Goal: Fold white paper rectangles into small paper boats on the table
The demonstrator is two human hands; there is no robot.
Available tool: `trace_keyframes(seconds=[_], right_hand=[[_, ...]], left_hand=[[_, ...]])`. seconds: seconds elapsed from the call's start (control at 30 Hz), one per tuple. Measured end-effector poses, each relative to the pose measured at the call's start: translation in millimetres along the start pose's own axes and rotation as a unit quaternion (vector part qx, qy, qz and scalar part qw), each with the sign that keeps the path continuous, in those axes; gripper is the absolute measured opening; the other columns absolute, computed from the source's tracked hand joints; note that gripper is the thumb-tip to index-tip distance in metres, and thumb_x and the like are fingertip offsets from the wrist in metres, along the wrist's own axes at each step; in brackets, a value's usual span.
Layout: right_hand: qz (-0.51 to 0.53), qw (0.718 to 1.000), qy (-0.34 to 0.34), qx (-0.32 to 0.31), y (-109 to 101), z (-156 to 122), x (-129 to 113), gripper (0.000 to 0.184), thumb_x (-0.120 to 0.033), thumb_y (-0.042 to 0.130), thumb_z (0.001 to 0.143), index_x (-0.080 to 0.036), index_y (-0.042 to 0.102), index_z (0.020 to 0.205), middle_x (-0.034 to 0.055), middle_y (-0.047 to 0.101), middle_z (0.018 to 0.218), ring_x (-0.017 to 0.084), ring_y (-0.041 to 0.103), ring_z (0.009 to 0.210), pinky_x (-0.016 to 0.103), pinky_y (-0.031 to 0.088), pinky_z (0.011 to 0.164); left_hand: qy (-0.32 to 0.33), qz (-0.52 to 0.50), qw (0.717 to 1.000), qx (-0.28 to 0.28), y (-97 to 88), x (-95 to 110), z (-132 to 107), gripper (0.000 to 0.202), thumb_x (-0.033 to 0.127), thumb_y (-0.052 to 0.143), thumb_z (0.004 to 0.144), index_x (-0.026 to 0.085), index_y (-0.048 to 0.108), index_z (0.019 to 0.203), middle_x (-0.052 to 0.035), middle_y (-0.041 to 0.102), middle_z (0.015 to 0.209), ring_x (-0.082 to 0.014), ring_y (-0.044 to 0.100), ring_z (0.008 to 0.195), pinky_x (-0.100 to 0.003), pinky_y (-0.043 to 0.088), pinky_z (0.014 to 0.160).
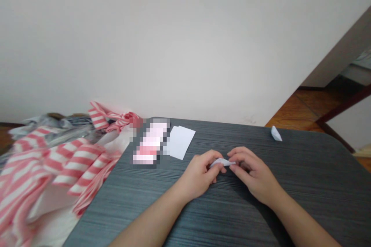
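Note:
My left hand and my right hand meet above the dark grey wood-grain table. Between their fingertips I pinch a small piece of folded white paper, its pointed end toward my left hand. Part of it is hidden by my fingers. A folded white paper boat lies near the far right edge of the table. A small stack of white paper sheets lies beyond my left hand.
A pixelated pink and white object lies next to the paper sheets. Red-and-white striped cloth heaps over the table's left side and beyond it. A white wall stands behind, with a wooden floor at the right.

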State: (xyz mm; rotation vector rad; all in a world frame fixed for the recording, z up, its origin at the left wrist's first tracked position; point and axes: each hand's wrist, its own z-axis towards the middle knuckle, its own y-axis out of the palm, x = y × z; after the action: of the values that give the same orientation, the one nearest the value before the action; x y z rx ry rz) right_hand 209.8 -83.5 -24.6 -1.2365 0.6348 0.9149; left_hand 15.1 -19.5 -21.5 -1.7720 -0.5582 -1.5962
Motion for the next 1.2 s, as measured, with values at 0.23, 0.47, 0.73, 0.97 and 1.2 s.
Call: trace_keyframes(seconds=[0.23, 0.47, 0.73, 0.97, 1.2], right_hand=[[-0.027, 1.0, -0.006, -0.008, 0.2, 2.0, -5.2, 0.008, -0.02, 0.056, 0.091, -0.021, 0.061, 0.085, 0.0067, 0.059, 0.106, 0.011, 0.051, 0.062, 0.026, 0.044, 0.058], [-0.095, 0.995, -0.043, 0.005, -0.3, 1.4, 2.2, 0.007, -0.015, 0.057, 0.089, -0.021, 0.058, 0.084, 0.0063, 0.059, 0.105, 0.013, 0.052, 0.065, 0.027, 0.043, 0.063], [-0.088, 0.996, -0.026, -0.017, 1.2, 2.7, 1.1, 0.007, -0.014, 0.058, 0.089, -0.021, 0.057, 0.085, 0.0021, 0.059, 0.085, 0.014, 0.052, 0.066, 0.025, 0.041, 0.06], [-0.082, 0.995, -0.047, -0.019, 0.8, 3.8, 1.5, 0.013, -0.012, 0.057, 0.09, -0.02, 0.056, 0.08, 0.0014, 0.058, 0.082, 0.015, 0.053, 0.072, 0.024, 0.041, 0.065], [-0.083, 0.995, -0.06, -0.012, 2.0, 2.9, -0.5, 0.012, -0.01, 0.058, 0.089, -0.02, 0.06, 0.082, 0.0014, 0.059, 0.082, 0.014, 0.055, 0.071, 0.023, 0.041, 0.063]], left_hand=[[-0.014, 0.023, 1.0, 0.011, 0.0, -1.8, -0.3, 0.021, 0.035, 0.049, 0.094, 0.018, 0.062, 0.095, 0.0037, 0.056, 0.059, -0.0103, 0.055, 0.052, -0.019, 0.041, 0.052], [-0.017, 0.032, 0.999, 0.01, 0.3, -1.1, 0.9, 0.021, 0.034, 0.048, 0.094, 0.018, 0.062, 0.093, 0.0037, 0.056, 0.059, -0.0101, 0.055, 0.052, -0.019, 0.042, 0.052], [-0.006, 0.041, 0.999, 0.011, 0.4, -0.1, 1.5, 0.019, 0.03, 0.049, 0.093, 0.018, 0.064, 0.092, 0.0036, 0.056, 0.06, -0.0099, 0.055, 0.053, -0.019, 0.041, 0.053], [0.017, 0.071, 0.997, 0.002, -0.2, -0.7, 1.4, 0.015, 0.024, 0.053, 0.089, 0.017, 0.067, 0.091, 0.0016, 0.061, 0.067, -0.0101, 0.056, 0.058, -0.02, 0.041, 0.056], [0.083, 0.122, 0.989, 0.024, -0.6, -0.8, 2.8, 0.017, 0.02, 0.058, 0.087, 0.018, 0.073, 0.094, -0.0042, 0.072, 0.095, -0.0156, 0.063, 0.087, -0.023, 0.045, 0.076]])
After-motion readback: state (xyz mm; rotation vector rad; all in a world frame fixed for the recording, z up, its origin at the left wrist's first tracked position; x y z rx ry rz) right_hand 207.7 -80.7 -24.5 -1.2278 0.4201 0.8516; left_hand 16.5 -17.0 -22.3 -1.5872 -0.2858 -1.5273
